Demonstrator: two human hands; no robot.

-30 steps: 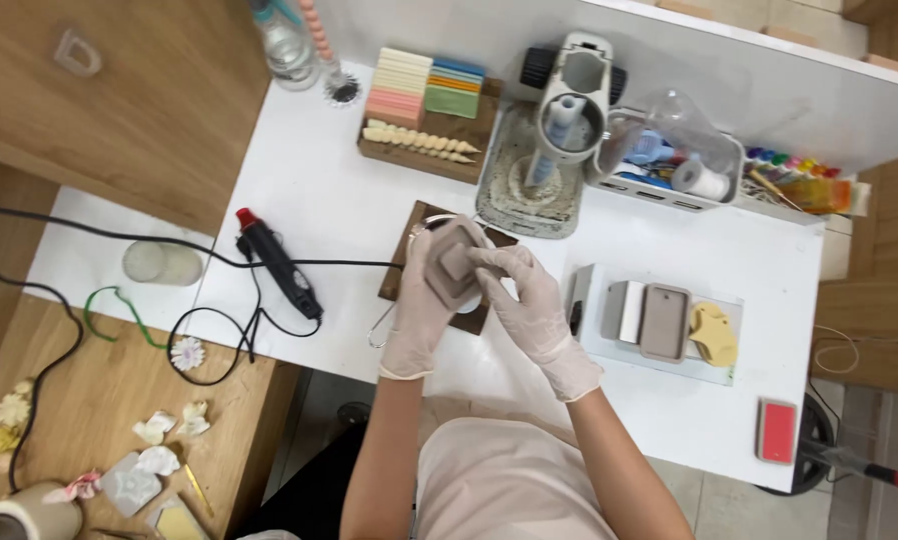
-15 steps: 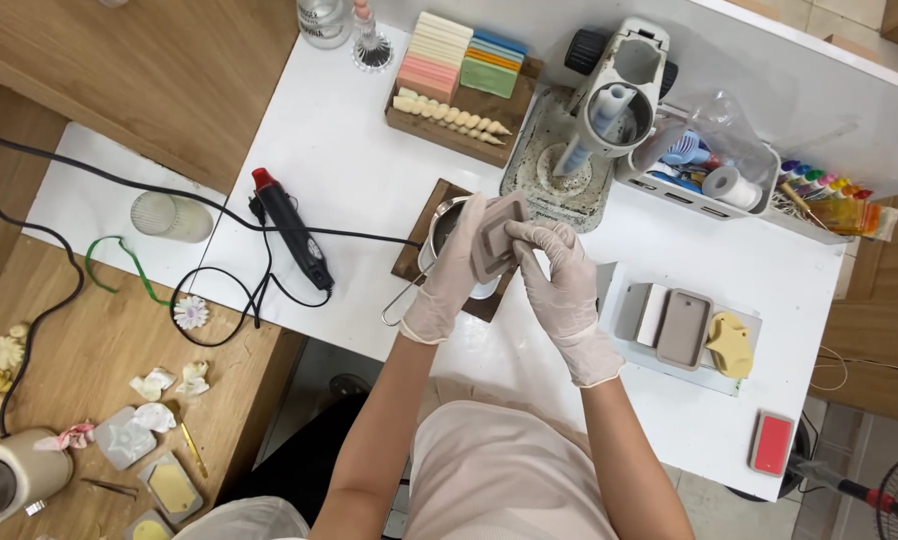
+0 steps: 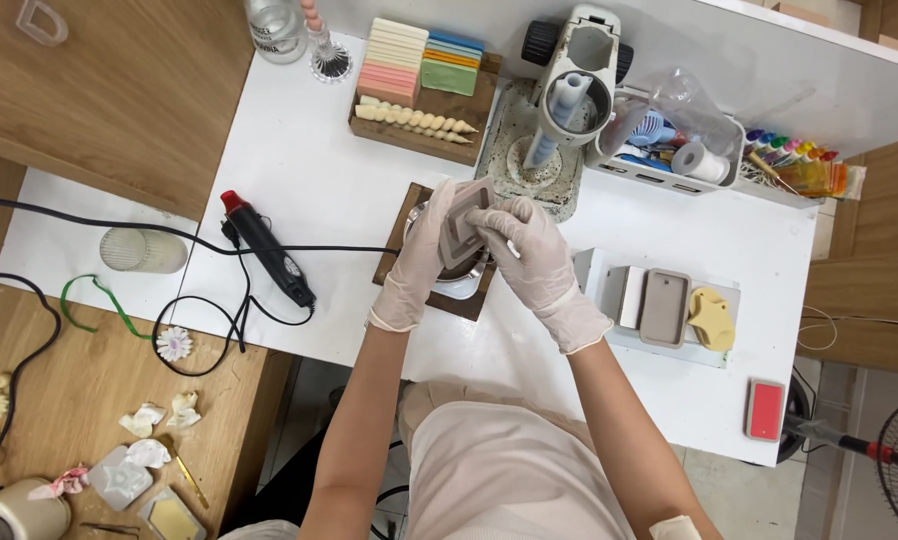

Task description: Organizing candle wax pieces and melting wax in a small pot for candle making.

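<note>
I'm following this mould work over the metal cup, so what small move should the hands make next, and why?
Probably keep flexing the grey mould directly above the metal cup. The left hand backs it while the right hand has its fingers on its face, and it is tilted over the cup on the wooden board, so anything released should drop in.

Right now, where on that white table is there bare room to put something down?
Bare white tabletop lies between the black heat gun and the wooden tray of soap bars; another patch lies beside the red pad. The back edge by the clear bin is crowded.
</note>
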